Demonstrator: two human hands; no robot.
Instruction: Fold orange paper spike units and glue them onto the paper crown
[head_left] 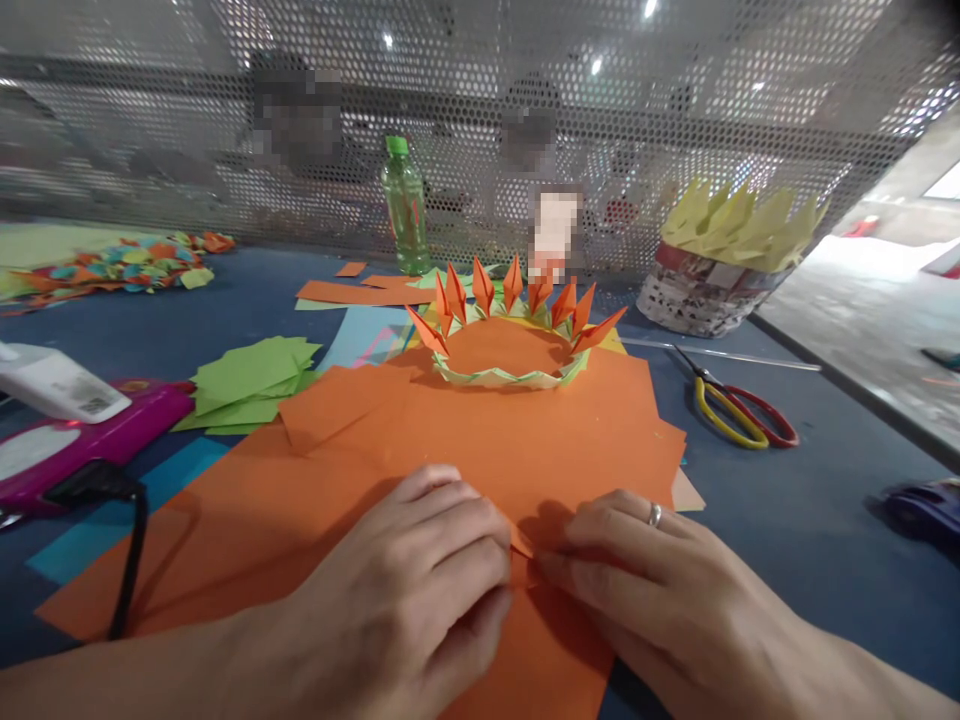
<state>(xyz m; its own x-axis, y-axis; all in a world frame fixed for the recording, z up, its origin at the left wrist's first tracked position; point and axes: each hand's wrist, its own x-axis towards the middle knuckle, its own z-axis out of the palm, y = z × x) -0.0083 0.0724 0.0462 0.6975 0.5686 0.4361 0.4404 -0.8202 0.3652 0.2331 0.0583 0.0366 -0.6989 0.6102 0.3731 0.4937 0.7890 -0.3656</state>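
Observation:
My left hand (442, 570) and my right hand (645, 570), which wears a ring, face each other low in the middle of the view. Their curled fingers close on a small piece of folded orange paper (520, 543), mostly hidden by the fingers. Beneath both hands lie large orange sheets (420, 425). Just beyond them stands a paper ring (510, 378), pale green at its base, with several pointed orange folded pieces rising around its rim.
Scissors (731, 405) with yellow and red handles lie right. Green paper pieces (251, 380) and a magenta power strip (161, 405) sit left. A green-capped bottle (405, 215) and a yellow-topped paper basket (694, 290) stand before a perforated metal screen (465, 60).

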